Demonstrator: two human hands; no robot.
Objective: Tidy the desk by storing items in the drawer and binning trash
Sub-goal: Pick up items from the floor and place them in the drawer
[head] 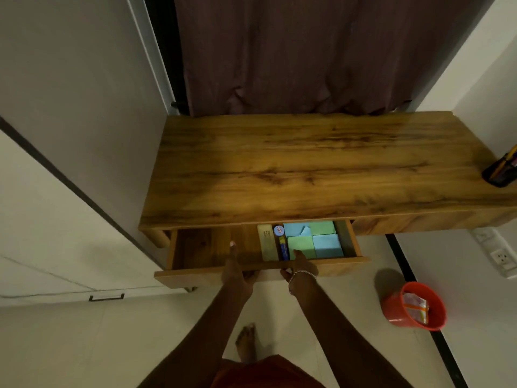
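The left hand (237, 266) is clamped on the drawer front (344, 266), fingers hooked over its top edge into the cavity and thumb tucked beneath. The right hand (300, 267), a chain bracelet at its wrist, grips the same panel just beside it in the same way. This paired hold near the middle suits sliding the drawer (195, 247) straight on its runners without skewing, and closing it looks like the step in hand. The drawer stands pulled well out from under the worktop (307, 169). Its contents are packed against the right wall: blue and green sticky-note pads (313, 239) laid flat in a block, a blue glue stick (281, 242) lying lengthwise beside them, and a pale flat box (267, 242) next to that. The left half shows bare wood. Flat, tight stowing should keep them from shifting when the drawer moves. On the wooden worktop only a dark pen holder (499, 175) shows, at the far right edge, so the storing seems nearly finished. On the pale tiled floor (98, 345) to the right sits an orange-red bin (391, 306) holding a crumpled wrapper (416, 306). A brown curtain (307, 51) hangs behind, a grey cupboard door (70, 79) stands left, and a wall socket (502, 257) is at the right.
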